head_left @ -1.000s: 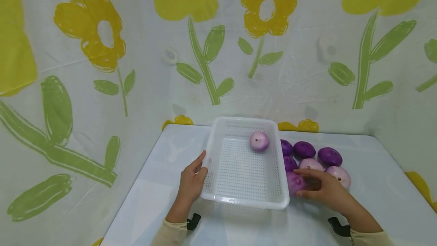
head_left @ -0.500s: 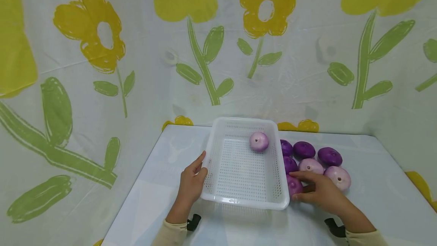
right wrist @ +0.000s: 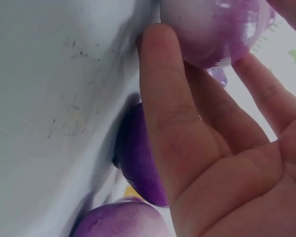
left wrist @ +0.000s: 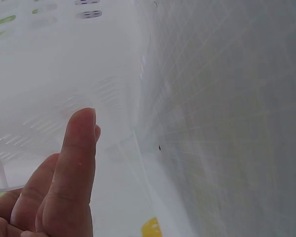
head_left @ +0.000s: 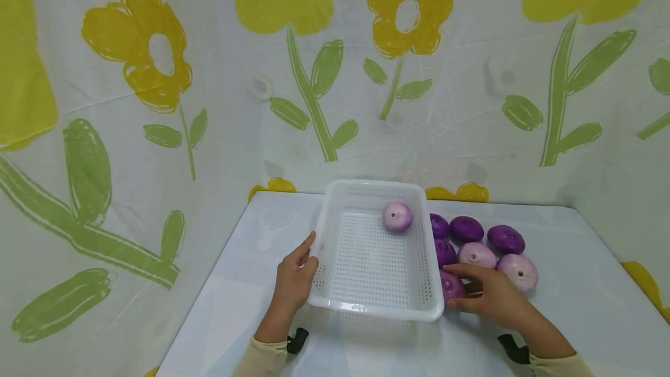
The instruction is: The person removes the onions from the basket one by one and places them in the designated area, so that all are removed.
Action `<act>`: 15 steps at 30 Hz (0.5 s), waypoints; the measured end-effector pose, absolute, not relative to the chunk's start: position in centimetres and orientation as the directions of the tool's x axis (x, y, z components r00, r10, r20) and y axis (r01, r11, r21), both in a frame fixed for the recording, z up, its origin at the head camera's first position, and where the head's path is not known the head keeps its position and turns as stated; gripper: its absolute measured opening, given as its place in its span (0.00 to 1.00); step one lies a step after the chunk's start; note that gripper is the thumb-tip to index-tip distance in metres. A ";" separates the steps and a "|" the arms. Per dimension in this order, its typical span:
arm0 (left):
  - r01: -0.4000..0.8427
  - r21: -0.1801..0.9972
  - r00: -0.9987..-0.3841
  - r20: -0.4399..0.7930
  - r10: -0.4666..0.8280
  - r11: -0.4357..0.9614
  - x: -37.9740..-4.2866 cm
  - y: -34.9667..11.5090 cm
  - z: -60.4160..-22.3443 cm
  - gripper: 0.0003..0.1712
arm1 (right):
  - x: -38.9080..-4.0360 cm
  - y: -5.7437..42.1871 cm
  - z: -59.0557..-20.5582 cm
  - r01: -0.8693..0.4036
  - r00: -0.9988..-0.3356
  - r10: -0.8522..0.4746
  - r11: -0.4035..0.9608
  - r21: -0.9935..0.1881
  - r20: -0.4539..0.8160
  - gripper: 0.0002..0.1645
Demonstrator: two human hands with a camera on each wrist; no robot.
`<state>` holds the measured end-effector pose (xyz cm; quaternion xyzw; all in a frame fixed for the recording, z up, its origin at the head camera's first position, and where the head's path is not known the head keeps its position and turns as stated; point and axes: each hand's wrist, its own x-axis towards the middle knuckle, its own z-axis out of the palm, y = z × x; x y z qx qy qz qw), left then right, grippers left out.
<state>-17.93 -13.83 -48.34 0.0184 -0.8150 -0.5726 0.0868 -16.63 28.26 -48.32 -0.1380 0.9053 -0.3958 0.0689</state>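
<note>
A white perforated plastic basket (head_left: 371, 266) stands in the middle of the table in the head view, with one pale purple onion (head_left: 396, 217) near its far right corner. At its left side my left hand (head_left: 295, 278) holds the rim, thumb at the edge; in the left wrist view the fingers (left wrist: 71, 163) lie along the wall. Right of the basket, my right hand (head_left: 492, 292) grips a purple onion (head_left: 452, 285) at its side with spread fingers and thumb. That onion (right wrist: 212, 29) fills the top of the right wrist view, partly hidden by the basket in the head view.
Several more onions lie close together behind my right hand, including a dark one (head_left: 506, 239) and a pale one (head_left: 518, 272). They crowd the basket's right wall. A flower-printed curtain (head_left: 450, 103) bounds the white table (head_left: 581, 290) at the back and sides.
My right hand has moved slightly left and closed in around the purple onion beside the basket. The left hand and basket have stayed put.
</note>
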 end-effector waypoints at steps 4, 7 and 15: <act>0.073 0.936 -0.983 0.126 -0.134 0.345 -17.9 -13.8 -48.4 0.35 | -16.6 28.3 -48.3 -0.215 -0.949 -0.315 0.640 -0.737 0.003 0.42; 0.082 0.935 -0.982 0.135 -0.132 0.346 -17.9 -13.8 -48.4 0.35 | -16.5 28.3 -48.3 -0.203 -0.952 -0.306 0.639 -0.742 -0.003 0.42; 0.100 0.933 -0.980 0.152 -0.127 0.347 -18.1 -13.8 -48.5 0.35 | -16.5 28.3 -48.5 -0.172 -0.963 -0.268 0.678 -0.715 -0.022 0.44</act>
